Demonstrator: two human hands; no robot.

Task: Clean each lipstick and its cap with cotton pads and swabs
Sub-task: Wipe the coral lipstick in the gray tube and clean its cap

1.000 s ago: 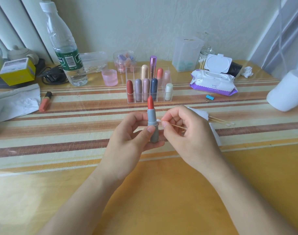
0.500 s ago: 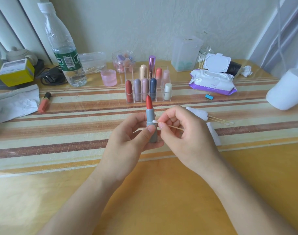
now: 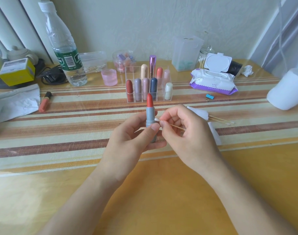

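Grey lipstick, red bullet exposed: upright in my left hand, thumb and fingers gripping its base. Cotton swab: pinched in my right hand, tip touching the tube's side. Step: swabbing the tube. Next, I judge: rotate it, light pressure, sparing the bullet

Both bare forearms reach forward and converge. The left hand curls round an upright grey-cased red lipstick; the right hand pinches a wooden cotton swab.

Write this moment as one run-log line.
left hand: holds grey lipstick upright | right hand: pinches cotton swab, tip against its side
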